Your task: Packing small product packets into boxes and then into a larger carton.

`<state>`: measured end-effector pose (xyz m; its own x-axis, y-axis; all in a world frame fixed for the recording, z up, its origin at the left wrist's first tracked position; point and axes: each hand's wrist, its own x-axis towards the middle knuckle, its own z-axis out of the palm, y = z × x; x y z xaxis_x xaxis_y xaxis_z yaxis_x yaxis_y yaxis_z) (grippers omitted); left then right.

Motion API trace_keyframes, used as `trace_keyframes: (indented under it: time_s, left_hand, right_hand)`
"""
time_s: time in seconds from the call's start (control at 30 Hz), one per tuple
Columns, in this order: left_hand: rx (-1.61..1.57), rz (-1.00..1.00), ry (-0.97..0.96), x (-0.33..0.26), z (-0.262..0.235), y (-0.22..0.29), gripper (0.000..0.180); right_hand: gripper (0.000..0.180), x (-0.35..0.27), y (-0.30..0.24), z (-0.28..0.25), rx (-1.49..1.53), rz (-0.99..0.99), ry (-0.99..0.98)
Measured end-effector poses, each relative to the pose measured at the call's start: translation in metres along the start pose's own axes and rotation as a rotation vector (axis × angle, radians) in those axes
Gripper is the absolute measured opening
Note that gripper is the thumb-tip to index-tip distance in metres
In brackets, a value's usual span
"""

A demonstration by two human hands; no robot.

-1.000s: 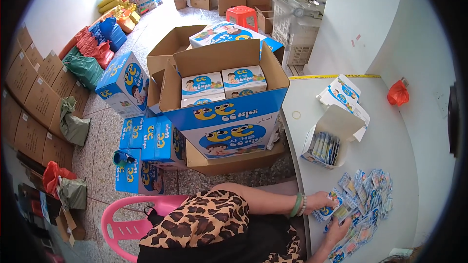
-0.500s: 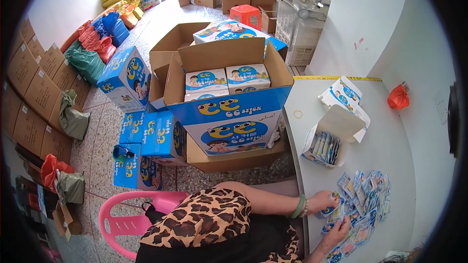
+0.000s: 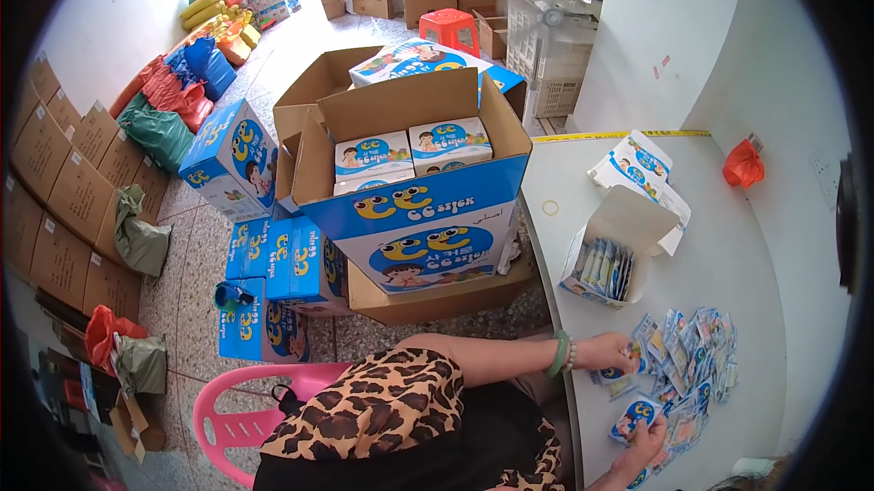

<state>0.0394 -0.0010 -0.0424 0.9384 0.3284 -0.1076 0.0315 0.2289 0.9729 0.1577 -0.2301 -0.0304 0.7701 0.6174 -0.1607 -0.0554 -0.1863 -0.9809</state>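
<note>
Half a second ago we saw the hands together over the packets; now the right hand (image 3: 648, 442) has drawn away, its thumb and curled fingers closed on a blue-and-white packet (image 3: 635, 416), while the left hand (image 3: 605, 353) is closed on another packet (image 3: 635, 356). Both held packets and the loose pile (image 3: 699, 350) are on the near side of the open white carton (image 3: 633, 218) on the surface (image 3: 733, 254). We judge that the packets are now separated, one per hand.
</note>
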Motion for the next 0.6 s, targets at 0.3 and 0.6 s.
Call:
trace_keyframes:
  time_s: [0.3,0.6]
  left_hand:
    - [-0.296,-0.124,-0.317,-0.008,0.021,0.019,0.020]
    - [-0.354,-0.081,0.147,-0.010,0.025,0.018,0.017]
  right_hand:
    - [0.016,-0.005,-0.015,0.041,0.005,-0.074,-0.251]
    - [0.008,-0.022,-0.039,0.058,-1.305,-0.459,0.196]
